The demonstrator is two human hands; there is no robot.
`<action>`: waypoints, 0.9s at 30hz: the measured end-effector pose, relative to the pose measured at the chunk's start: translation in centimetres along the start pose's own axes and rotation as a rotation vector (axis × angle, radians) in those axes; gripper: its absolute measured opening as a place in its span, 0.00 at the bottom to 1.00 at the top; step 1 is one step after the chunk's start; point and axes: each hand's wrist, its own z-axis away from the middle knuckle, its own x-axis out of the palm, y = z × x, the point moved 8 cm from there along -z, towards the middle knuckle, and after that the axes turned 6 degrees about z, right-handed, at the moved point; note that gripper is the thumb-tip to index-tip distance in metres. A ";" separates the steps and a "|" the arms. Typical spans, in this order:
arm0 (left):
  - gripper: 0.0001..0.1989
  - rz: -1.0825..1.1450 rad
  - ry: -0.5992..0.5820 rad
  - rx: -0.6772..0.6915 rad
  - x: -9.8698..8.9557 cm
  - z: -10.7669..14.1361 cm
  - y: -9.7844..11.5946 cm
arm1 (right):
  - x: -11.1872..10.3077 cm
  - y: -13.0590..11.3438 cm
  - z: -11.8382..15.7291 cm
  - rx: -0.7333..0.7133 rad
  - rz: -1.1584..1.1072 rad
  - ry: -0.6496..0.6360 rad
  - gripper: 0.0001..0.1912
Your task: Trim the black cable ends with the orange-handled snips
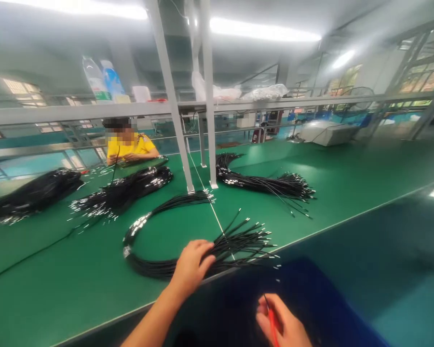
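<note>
My left hand [192,264] lies over a curved bundle of black cables [152,266] near the front edge of the green table. Its fingers curl onto the cables, and the thumb is on the near side. To the right of this hand the cable ends [251,238] fan out, with small pale tips reaching the table edge. My right hand [280,320] is closed around a slim red-handled tool [272,322] with a dark tip, low in front of the table edge. The tool's exact kind is unclear, as fingers hide part of it.
More black cable bundles lie behind [264,180] and to the left [126,188] on the green table [347,183]. White posts [207,120] rise from it to a shelf [75,112] with bottles [96,79]. A person in yellow [132,148] sits across, handling a cable.
</note>
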 end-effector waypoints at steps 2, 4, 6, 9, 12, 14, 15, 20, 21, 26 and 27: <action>0.17 -0.012 0.020 -0.099 -0.7 -1.2 -1.1 | -0.8 -4.6 -0.3 -0.397 0.340 0.137 0.09; 0.13 -0.017 0.004 -0.154 -0.8 -2.0 -1.5 | -0.1 -7.2 -1.2 -0.555 0.415 0.144 0.12; 0.09 -0.015 -0.018 -0.177 -0.5 -2.3 -1.3 | 1.5 -9.0 -2.5 -0.658 0.462 0.099 0.15; 0.06 -0.012 -0.025 -0.207 0.2 -1.9 -0.4 | 3.2 -9.9 -4.3 -0.719 0.537 0.063 0.18; 0.05 0.001 -0.037 -0.258 1.1 -1.9 0.3 | 3.2 -9.2 -5.5 -0.750 0.588 0.033 0.20; 0.07 0.017 -0.061 -0.293 1.7 -2.4 0.5 | 2.4 -8.5 -5.9 -0.762 0.609 0.020 0.20; 0.08 0.025 -0.079 -0.306 1.9 -2.7 0.4 | 1.9 -8.3 -6.1 -0.761 0.618 0.020 0.19; 0.13 0.021 -0.174 -0.308 1.9 -4.4 -0.5 | 0.6 -8.1 -6.0 -0.720 0.650 0.038 0.14; 0.13 0.021 -0.189 -0.294 1.8 -4.5 -0.7 | 0.5 -8.2 -5.9 -0.709 0.653 0.048 0.15; 0.13 0.070 -0.230 -0.196 2.0 -4.3 -0.7 | 1.0 -8.7 -5.8 -0.672 0.628 0.061 0.15; 0.13 0.087 -0.227 -0.179 2.0 -4.2 -0.7 | 1.3 -8.8 -6.1 -0.658 0.617 0.058 0.14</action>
